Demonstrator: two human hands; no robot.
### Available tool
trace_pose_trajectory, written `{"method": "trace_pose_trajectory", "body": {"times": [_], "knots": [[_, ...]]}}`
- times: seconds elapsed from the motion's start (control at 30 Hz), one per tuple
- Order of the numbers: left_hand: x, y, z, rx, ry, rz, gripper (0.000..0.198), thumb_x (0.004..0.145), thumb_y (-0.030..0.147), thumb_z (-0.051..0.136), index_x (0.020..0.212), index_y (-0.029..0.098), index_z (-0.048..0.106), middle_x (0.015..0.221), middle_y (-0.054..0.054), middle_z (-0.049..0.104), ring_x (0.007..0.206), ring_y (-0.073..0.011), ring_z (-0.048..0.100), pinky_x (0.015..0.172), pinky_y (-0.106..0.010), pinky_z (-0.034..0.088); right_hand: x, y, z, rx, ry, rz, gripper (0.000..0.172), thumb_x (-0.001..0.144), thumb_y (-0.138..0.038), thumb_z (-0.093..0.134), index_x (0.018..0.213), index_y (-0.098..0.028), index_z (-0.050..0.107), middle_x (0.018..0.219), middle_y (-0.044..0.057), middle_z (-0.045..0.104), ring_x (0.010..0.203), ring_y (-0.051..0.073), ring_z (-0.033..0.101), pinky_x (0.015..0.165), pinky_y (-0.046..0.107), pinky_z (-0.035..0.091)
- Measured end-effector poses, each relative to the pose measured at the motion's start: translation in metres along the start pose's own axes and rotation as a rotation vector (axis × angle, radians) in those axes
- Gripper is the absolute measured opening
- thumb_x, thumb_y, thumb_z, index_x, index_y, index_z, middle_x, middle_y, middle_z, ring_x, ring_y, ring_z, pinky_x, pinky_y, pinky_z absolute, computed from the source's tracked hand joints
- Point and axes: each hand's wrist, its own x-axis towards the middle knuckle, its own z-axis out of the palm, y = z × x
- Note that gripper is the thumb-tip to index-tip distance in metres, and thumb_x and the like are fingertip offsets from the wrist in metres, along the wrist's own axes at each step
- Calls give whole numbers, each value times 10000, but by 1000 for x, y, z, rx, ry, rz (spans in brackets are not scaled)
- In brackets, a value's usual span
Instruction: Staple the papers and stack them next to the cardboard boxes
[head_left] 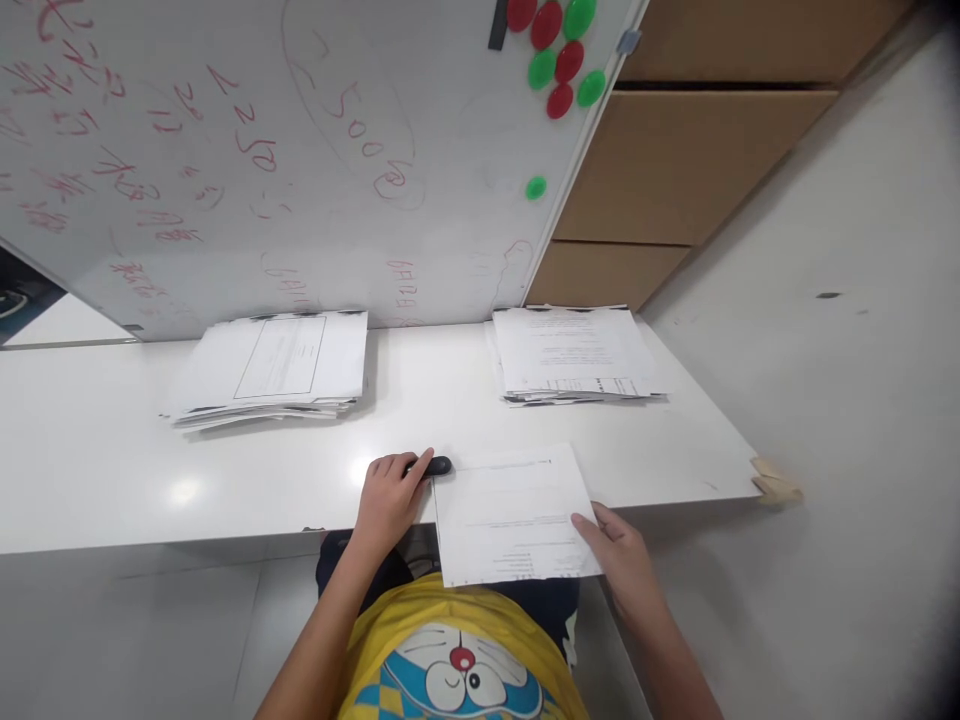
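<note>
My left hand (pixel 390 497) rests on the white desk with its fingers closed around a small black stapler (pixel 441 466). The stapler's rounded end lies at the upper left corner of a printed sheet of paper (pixel 510 515); whether the corner is between its jaws I cannot tell. My right hand (pixel 621 548) grips the right edge of that paper, thumb on top and fingers beneath. The paper's lower part sticks out past the desk's front edge. It may be more than one sheet.
A thick paper stack (pixel 285 360) lies at the back left of the desk (pixel 427 390), another paper stack (pixel 574 350) at the back right. Behind them stands a whiteboard (pixel 450 150) with red writing and round magnets. A white wall (pixel 840 400) bounds the right side.
</note>
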Motion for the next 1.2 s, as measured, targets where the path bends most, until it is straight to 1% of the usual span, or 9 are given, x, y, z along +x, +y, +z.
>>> {"method": "trace_pose_trajectory", "body": {"times": [0.3,0.4,0.5,0.63,0.77,0.83,0.97,1.1,1.2], "knots": [[5,2,-5,-125,-14,-14,368,945,274,468,1306,215,514,1152,-67,668,999,-205,599,853,-368,429,6,13,1,44,-39,57,470,683,-504,746,1019,-176,718,933,80,749,811,258,678,706,323,536],[7,5,-6,-84,-14,-16,319,951,233,452,1252,214,553,1159,-54,674,1063,-220,597,987,-442,373,7,13,2,58,-52,88,489,679,-532,740,1018,-180,727,907,82,753,794,264,683,714,337,538],[6,7,-7,28,35,43,322,943,172,449,1246,187,559,1222,-60,649,1182,-258,552,1065,-486,307,8,5,9,45,-70,62,510,661,-574,734,978,-174,740,868,91,755,777,275,683,732,359,536],[4,4,-8,115,90,124,356,928,163,467,1273,198,548,1248,-64,635,1183,-257,564,1038,-444,361,16,-13,17,-27,-162,-57,491,718,-582,676,976,-168,733,895,100,751,804,284,678,746,371,527],[8,-7,-20,115,71,150,433,931,255,462,1363,231,467,1290,-60,607,1208,-250,548,1055,-440,356,34,-37,2,-183,-247,-168,473,737,-580,636,939,-162,728,893,96,746,822,289,666,734,371,522],[11,-21,-32,127,90,134,524,924,301,468,1431,214,372,1359,-74,550,1276,-256,486,1082,-439,330,48,-52,-17,-247,-117,-208,474,683,-589,664,895,-170,728,890,91,744,849,301,660,745,377,521],[26,-76,-51,181,245,-20,589,916,299,451,1474,210,285,1395,-103,509,1362,-297,367,1118,-502,259,98,-96,-47,-290,371,-458,486,718,-583,602,970,-176,693,979,92,720,985,299,617,818,359,488],[47,-149,-51,253,187,-187,560,898,403,437,1395,145,417,1428,-180,447,1375,-408,295,1070,-623,243,171,-135,-38,-508,364,-570,500,823,-530,379,955,-140,663,884,101,698,855,261,615,754,346,480],[50,-179,-54,285,65,-149,429,905,363,427,1259,157,554,1316,-160,565,1312,-392,404,1054,-596,300,207,-147,-22,-557,359,-582,510,767,-506,447,978,-99,669,914,179,683,898,321,599,806,428,449]]}}
